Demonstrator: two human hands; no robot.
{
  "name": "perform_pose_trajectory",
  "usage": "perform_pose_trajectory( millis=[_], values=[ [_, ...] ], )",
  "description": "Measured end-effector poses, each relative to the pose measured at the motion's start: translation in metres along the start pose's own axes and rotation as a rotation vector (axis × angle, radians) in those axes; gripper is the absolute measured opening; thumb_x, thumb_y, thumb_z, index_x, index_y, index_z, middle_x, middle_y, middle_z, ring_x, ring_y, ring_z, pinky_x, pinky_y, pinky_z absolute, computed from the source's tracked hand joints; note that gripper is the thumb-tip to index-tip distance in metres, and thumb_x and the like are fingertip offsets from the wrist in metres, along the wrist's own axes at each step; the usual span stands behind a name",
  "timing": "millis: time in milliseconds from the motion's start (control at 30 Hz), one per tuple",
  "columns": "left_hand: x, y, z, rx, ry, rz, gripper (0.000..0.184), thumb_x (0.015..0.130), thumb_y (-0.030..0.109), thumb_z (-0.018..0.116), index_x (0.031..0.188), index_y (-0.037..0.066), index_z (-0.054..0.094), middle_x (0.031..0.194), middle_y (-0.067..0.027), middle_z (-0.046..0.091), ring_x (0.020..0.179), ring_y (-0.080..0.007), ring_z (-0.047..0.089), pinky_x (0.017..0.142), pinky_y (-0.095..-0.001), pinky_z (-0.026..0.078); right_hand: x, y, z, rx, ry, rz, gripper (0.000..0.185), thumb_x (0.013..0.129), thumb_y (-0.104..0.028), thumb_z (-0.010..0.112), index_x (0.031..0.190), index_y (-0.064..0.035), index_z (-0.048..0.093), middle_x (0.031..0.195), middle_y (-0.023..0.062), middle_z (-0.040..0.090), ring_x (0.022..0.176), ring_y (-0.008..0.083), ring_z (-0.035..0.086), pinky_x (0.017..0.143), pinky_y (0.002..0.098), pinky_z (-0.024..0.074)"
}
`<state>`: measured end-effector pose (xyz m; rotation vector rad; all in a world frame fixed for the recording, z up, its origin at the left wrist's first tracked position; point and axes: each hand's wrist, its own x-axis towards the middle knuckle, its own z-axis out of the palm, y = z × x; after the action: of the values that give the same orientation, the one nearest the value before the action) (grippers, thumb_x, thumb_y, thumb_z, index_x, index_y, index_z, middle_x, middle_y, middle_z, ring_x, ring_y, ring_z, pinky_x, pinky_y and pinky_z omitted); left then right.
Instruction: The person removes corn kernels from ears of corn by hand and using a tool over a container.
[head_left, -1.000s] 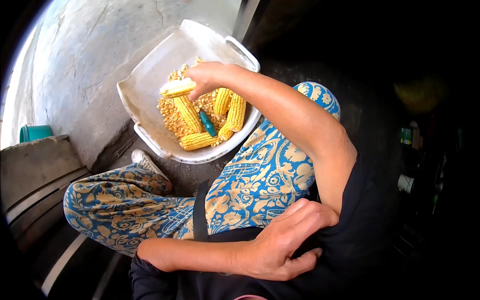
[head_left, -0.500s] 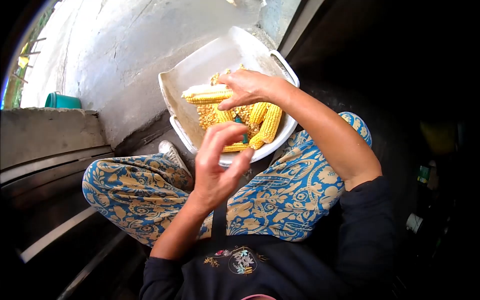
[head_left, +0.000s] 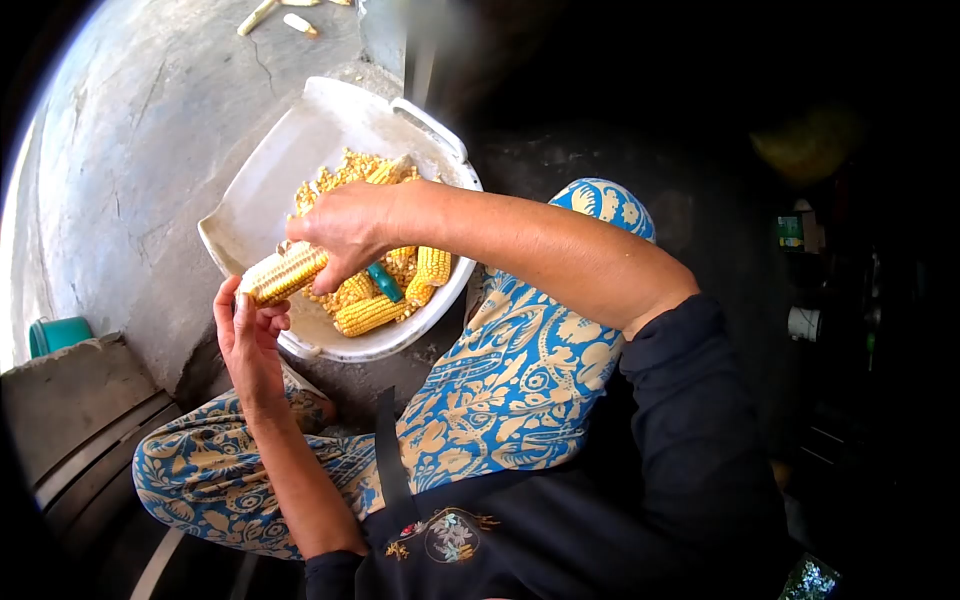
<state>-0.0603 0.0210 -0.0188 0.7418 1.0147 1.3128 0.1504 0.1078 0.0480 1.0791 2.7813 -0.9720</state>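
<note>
A partly stripped corn cob (head_left: 283, 276) is held between both hands over the near left rim of the white basin (head_left: 245, 195). My left hand (head_left: 250, 335) has its fingers closed around the cob's left end. My right hand (head_left: 345, 230) grips the other end from above. Below and beside the right hand lie loose kernels (head_left: 350, 170), a whole cob (head_left: 370, 315), another cob (head_left: 432, 266) and a green-handled tool (head_left: 384, 282), all inside the basin.
Patterned trouser legs (head_left: 510, 370) flank the basin's near side. A green bucket (head_left: 60, 335) is at the far left by a concrete ledge (head_left: 80, 400). Pale cobs or husks (head_left: 299, 23) lie on the concrete floor (head_left: 190, 110) at the top.
My left hand has risen from the lap and taken hold of the cob's free end. My right hand has brought the cob towards the basin's near left rim. The camera view has shifted.
</note>
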Motion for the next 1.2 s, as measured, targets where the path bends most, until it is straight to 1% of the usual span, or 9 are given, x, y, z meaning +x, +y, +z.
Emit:
perform_pose_trajectory(
  millis=[167,333,500,833,900,1000,1100,1167,1200],
  values=[
    [-0.002,0.007,0.002,0.017,-0.154,-0.039,0.037,0.092,0.020,0.053,0.124,0.002,0.045,0.098,-0.0063,0.059,0.071,-0.0088,0.052,0.062,-0.0216,0.044,-0.003,0.000,-0.001,0.002,-0.066,-0.019,0.051,0.067,-0.040,0.071,0.099,-0.0017,0.059,0.081,0.0205,0.065,0.078,0.0350,0.064,0.070,0.0424,0.0503],
    [-0.016,0.019,0.019,0.043,-0.218,-0.121,0.043,0.087,0.019,0.059,0.122,-0.001,0.046,0.098,-0.0083,0.060,0.071,-0.0109,0.057,0.066,-0.0232,0.047,-0.025,-0.015,-0.026,-0.026,-0.108,-0.022,0.043,0.068,-0.033,0.069,0.095,-0.0017,0.057,0.076,0.0193,0.065,0.071,0.0359,0.064,0.065,0.0420,0.0504],
    [-0.024,0.036,0.028,0.034,-0.300,-0.082,0.047,0.084,0.019,0.063,0.124,0.002,0.046,0.095,-0.0061,0.059,0.077,-0.0095,0.057,0.072,-0.0221,0.047,-0.036,-0.025,-0.035,-0.001,-0.078,0.059,0.042,0.069,-0.032,0.069,0.095,-0.0026,0.055,0.078,0.0216,0.064,0.078,0.0354,0.064,0.072,0.0414,0.0509],
    [-0.023,0.035,0.038,0.166,-0.031,-0.091,0.030,0.092,0.030,0.050,0.107,0.004,0.056,0.084,-0.0036,0.058,0.067,-0.0092,0.055,0.063,-0.0220,0.046,-0.030,-0.031,-0.021,0.027,-0.052,0.078,0.044,0.071,-0.033,0.069,0.098,-0.0014,0.055,0.082,0.0228,0.064,0.080,0.0353,0.064,0.073,0.0410,0.0510],
    [-0.021,0.033,0.037,0.149,-0.017,-0.169,0.031,0.094,0.034,0.048,0.103,0.005,0.058,0.084,-0.0030,0.058,0.065,-0.0084,0.054,0.061,-0.0225,0.047,-0.029,-0.029,-0.018,-0.014,-0.032,0.035,0.041,0.069,-0.026,0.074,0.094,-0.0003,0.053,0.077,0.0203,0.064,0.072,0.0329,0.065,0.063,0.0364,0.0514],
    [-0.019,0.031,0.032,0.041,-0.066,-0.199,0.045,0.095,0.043,0.042,0.113,0.004,0.056,0.088,-0.0046,0.060,0.064,-0.0098,0.055,0.061,-0.0231,0.048,-0.028,-0.031,-0.027,0.027,-0.142,0.139,0.046,0.072,-0.035,0.070,0.098,-0.0006,0.055,0.084,0.0233,0.064,0.082,0.0344,0.064,0.074,0.0388,0.0506],
    [-0.017,0.028,0.029,-0.028,-0.119,-0.197,0.055,0.094,0.046,0.038,0.127,0.003,0.047,0.094,-0.0075,0.061,0.066,-0.0120,0.057,0.064,-0.0236,0.049,-0.026,-0.030,-0.031,0.089,-0.155,0.167,0.046,0.072,-0.036,0.070,0.097,-0.0002,0.056,0.086,0.0229,0.064,0.082,0.0333,0.064,0.074,0.0378,0.0507],
    [-0.017,0.030,0.033,-0.216,-0.135,-0.183,0.053,0.091,0.039,0.051,0.131,0.006,0.042,0.088,-0.0079,0.060,0.065,-0.0118,0.058,0.066,-0.0227,0.048,-0.026,-0.028,-0.033,0.120,-0.151,0.175,0.047,0.072,-0.037,0.070,0.097,0.0001,0.056,0.086,0.0227,0.064,0.082,0.0326,0.064,0.074,0.0375,0.0507],
    [-0.018,0.030,0.034,-0.217,-0.134,-0.186,0.053,0.091,0.039,0.051,0.131,0.006,0.042,0.088,-0.0079,0.060,0.065,-0.0118,0.058,0.066,-0.0227,0.048,-0.026,-0.026,-0.033,0.153,-0.146,0.183,0.048,0.072,-0.038,0.070,0.098,0.0004,0.057,0.087,0.0226,0.064,0.082,0.0319,0.064,0.074,0.0372,0.0507]
  ],
)
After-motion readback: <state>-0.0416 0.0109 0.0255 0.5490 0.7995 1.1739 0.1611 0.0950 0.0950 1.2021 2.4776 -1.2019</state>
